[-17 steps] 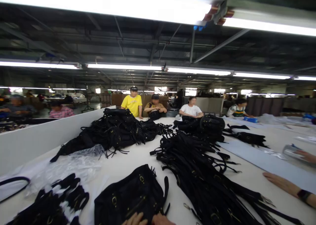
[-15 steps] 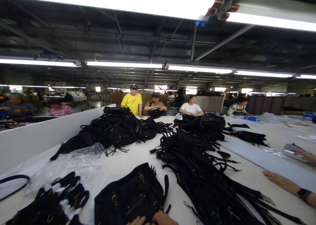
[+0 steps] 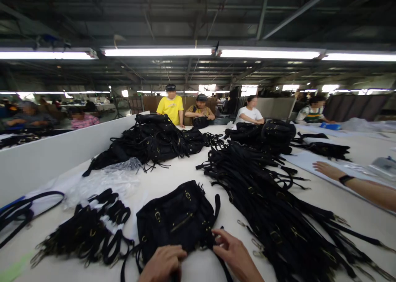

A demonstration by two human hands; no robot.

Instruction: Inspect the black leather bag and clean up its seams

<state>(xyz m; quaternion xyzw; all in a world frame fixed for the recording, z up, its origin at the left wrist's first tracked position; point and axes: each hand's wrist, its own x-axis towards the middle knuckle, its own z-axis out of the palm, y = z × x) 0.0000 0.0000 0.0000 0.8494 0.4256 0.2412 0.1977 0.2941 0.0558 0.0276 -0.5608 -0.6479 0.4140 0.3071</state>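
A black bag point(image 3: 182, 220) with brass-coloured buckles and a slanting zip lies flat on the white table in front of me. My left hand point(image 3: 165, 261) is closed at its near edge, the fingers bent over the dark fabric. Around the bag's lower right corner, where a strap hangs, my right hand point(image 3: 233, 251) curls its fingers; part of the grip is hidden. To the left lies a bunch of black straps point(image 3: 88, 232) with metal clips and white wrapping. On the right spreads a long heap of black straps point(image 3: 262, 207) with buckles and hooks.
A pile of black bags point(image 3: 154, 139) and crumpled clear plastic point(image 3: 114, 175) lie by a low white partition point(image 3: 62, 152). From the right, a co-worker's hand point(image 3: 329, 169) with a wristband rests on a pale sheet point(image 3: 300, 160). Several people work across the table.
My view has tilted down and shifted slightly left, showing more of both hands at the bag. My right hand has moved to the bag's right corner. The co-worker's arm reaches further in.
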